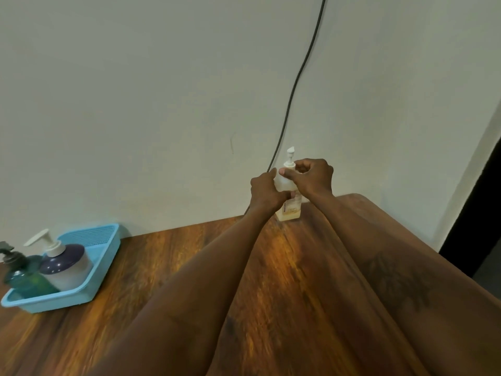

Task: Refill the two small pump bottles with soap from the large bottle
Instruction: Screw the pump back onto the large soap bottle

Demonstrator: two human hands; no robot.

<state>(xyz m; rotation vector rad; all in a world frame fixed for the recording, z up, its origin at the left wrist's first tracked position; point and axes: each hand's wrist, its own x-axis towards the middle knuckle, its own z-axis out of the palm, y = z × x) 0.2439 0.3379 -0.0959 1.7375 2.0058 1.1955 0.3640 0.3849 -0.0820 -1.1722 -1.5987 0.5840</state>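
Note:
A tall clear bottle (291, 211) with yellowish soap low inside and a white pump stands upright at the far edge of the wooden table (244, 280), near the wall. My left hand (267, 192) grips its body from the left. My right hand (313, 176) pinches the white pump collar at the top. At the left, a blue basket (89, 267) holds two smaller pump bottles: a teal one (23, 278) with a dark pump and a rounder purple and grey one (67, 267) with a white pump.
A dark cable (298, 77) runs down the pale wall behind the tall bottle. The table's right edge runs diagonally at the right, with a dark doorway (477, 213) beyond it.

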